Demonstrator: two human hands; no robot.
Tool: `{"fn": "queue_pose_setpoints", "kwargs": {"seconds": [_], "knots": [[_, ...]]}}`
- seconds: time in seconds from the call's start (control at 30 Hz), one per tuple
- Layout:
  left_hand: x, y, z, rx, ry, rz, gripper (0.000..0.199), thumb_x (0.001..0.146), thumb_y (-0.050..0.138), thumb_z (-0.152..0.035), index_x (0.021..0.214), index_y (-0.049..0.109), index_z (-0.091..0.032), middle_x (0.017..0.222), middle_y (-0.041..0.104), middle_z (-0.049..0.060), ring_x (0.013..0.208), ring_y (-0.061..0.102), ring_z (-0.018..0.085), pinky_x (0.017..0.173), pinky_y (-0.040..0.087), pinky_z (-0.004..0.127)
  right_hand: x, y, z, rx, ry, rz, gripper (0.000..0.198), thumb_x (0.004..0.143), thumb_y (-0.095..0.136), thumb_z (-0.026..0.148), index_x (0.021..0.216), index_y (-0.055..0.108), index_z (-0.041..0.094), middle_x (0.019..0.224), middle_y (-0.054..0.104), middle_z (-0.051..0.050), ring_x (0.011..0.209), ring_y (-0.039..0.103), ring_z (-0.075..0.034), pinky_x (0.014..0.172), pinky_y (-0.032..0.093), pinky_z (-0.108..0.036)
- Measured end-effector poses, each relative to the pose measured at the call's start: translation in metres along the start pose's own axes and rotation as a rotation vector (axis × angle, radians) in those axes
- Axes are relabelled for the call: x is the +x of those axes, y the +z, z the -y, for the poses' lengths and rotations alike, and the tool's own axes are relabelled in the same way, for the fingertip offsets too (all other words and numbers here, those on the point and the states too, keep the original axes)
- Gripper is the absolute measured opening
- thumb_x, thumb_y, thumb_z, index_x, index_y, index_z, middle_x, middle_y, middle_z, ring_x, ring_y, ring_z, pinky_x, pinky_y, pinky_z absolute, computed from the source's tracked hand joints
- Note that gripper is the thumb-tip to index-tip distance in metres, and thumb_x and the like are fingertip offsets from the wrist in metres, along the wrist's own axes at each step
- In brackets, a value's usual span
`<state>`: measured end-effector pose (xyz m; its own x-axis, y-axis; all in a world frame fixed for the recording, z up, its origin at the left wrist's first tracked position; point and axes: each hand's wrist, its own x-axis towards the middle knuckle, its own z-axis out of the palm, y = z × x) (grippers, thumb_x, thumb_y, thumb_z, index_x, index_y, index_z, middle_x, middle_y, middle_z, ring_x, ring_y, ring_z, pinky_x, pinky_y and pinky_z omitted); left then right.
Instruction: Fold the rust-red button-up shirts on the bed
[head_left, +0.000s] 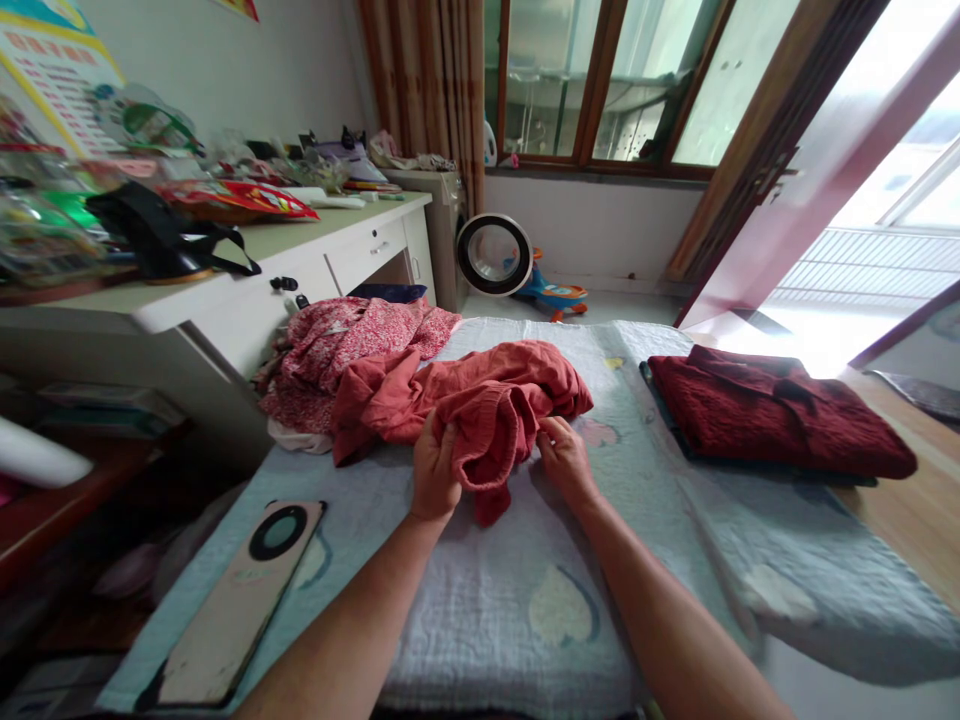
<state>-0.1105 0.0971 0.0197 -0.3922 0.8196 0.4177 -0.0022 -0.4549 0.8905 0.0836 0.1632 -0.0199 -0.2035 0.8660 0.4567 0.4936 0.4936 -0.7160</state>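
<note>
A coral-red garment (495,420) with a gathered elastic waistband lies bunched on the pale blue cloth in front of me. My left hand (436,468) grips the left side of the band, thumb over the fabric. On the other side, my right hand (564,458) pinches the garment's edge between thumb and fingers. The band's opening faces me, and a small flap of fabric hangs below it. Behind and to the left, a heap of red-and-white patterned clothing (360,335) touches the garment.
The blue cloth (517,620) with heart prints covers the surface. A phone (240,605) lies at left front. Folded dark red clothing (780,415) is stacked at right. A cluttered white desk (375,250) runs along the left, with a washing machine (446,235) and ride-on toy (555,292) behind.
</note>
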Motion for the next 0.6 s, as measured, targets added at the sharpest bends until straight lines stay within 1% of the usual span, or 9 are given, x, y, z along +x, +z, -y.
{"fn": "queue_pose_setpoints", "kwargs": {"seconds": [0.13,0.2,0.27,0.3,0.4,0.47,0.5,0.53,0.6], "knots": [[0.008,-0.006,-0.008,0.133,0.09,-0.114,0.034,0.096,0.049,-0.043,0.114,0.063,-0.019,0.111,0.07,0.006,0.106,0.065,0.022,0.1,0.048,0.036,-0.003,-0.01,0.004,0.158,0.083,-0.139,0.019,0.093,0.045,0.031,0.095,0.061,0.021,0.089,0.057,-0.002,0.061,0.056,-0.012,0.059,0.046,-0.026],[0.011,-0.007,-0.01,0.177,0.101,-0.165,0.033,0.095,0.049,-0.043,0.114,0.064,-0.019,0.11,0.07,0.005,0.106,0.065,0.022,0.1,0.049,0.037,-0.005,-0.012,0.006,0.21,0.092,-0.162,0.018,0.093,0.045,0.033,0.097,0.059,0.022,0.089,0.058,-0.002,0.064,0.058,-0.013,0.061,0.049,-0.027],[0.013,-0.008,-0.011,0.21,0.111,-0.198,0.034,0.095,0.049,-0.043,0.114,0.064,-0.02,0.11,0.07,0.006,0.108,0.064,0.023,0.101,0.049,0.038,-0.008,-0.009,0.009,0.221,0.054,-0.145,0.015,0.091,0.049,0.032,0.102,0.056,0.024,0.096,0.059,-0.004,0.078,0.061,-0.016,0.07,0.052,-0.029],[0.013,-0.009,-0.012,0.222,0.117,-0.204,0.034,0.095,0.049,-0.044,0.114,0.064,-0.02,0.11,0.07,0.006,0.109,0.064,0.023,0.102,0.049,0.038,-0.009,-0.007,0.01,0.208,0.016,-0.119,0.019,0.089,0.052,0.03,0.106,0.054,0.024,0.104,0.059,-0.006,0.089,0.061,-0.018,0.077,0.053,-0.032],[0.013,-0.01,-0.012,0.241,0.127,-0.213,0.035,0.095,0.05,-0.044,0.114,0.064,-0.019,0.11,0.07,0.007,0.111,0.063,0.024,0.1,0.05,0.039,-0.012,0.002,0.011,0.095,-0.113,-0.038,0.05,0.077,0.066,0.029,0.123,0.046,0.023,0.129,0.05,-0.012,0.119,0.05,-0.026,0.099,0.047,-0.042],[0.013,-0.01,-0.012,0.241,0.126,-0.224,0.034,0.094,0.051,-0.043,0.114,0.064,-0.018,0.109,0.07,0.008,0.109,0.063,0.025,0.099,0.051,0.04,-0.013,0.008,0.011,-0.018,-0.15,-0.029,0.065,0.071,0.072,0.029,0.128,0.043,0.021,0.135,0.045,-0.015,0.128,0.042,-0.03,0.107,0.039,-0.047],[0.013,-0.011,-0.011,0.24,0.122,-0.23,0.034,0.094,0.052,-0.043,0.113,0.064,-0.018,0.109,0.07,0.008,0.108,0.064,0.025,0.099,0.051,0.04,-0.012,0.011,0.01,-0.061,-0.147,-0.037,0.065,0.069,0.072,0.029,0.128,0.045,0.02,0.135,0.045,-0.016,0.128,0.041,-0.031,0.108,0.038,-0.048],[0.013,-0.011,-0.01,0.238,0.117,-0.236,0.033,0.093,0.052,-0.043,0.112,0.064,-0.019,0.109,0.07,0.007,0.108,0.064,0.025,0.099,0.051,0.04,-0.011,0.013,0.01,-0.088,-0.135,-0.043,0.059,0.071,0.07,0.028,0.125,0.048,0.02,0.132,0.046,-0.015,0.126,0.043,-0.03,0.106,0.039,-0.047],[0.013,-0.012,-0.009,0.23,0.104,-0.244,0.033,0.094,0.051,-0.044,0.111,0.064,-0.019,0.107,0.07,0.007,0.106,0.065,0.024,0.097,0.051,0.04,-0.009,0.014,0.008,-0.102,-0.088,-0.036,0.036,0.076,0.062,0.023,0.112,0.057,0.022,0.121,0.052,-0.012,0.113,0.051,-0.026,0.097,0.045,-0.04]]}}
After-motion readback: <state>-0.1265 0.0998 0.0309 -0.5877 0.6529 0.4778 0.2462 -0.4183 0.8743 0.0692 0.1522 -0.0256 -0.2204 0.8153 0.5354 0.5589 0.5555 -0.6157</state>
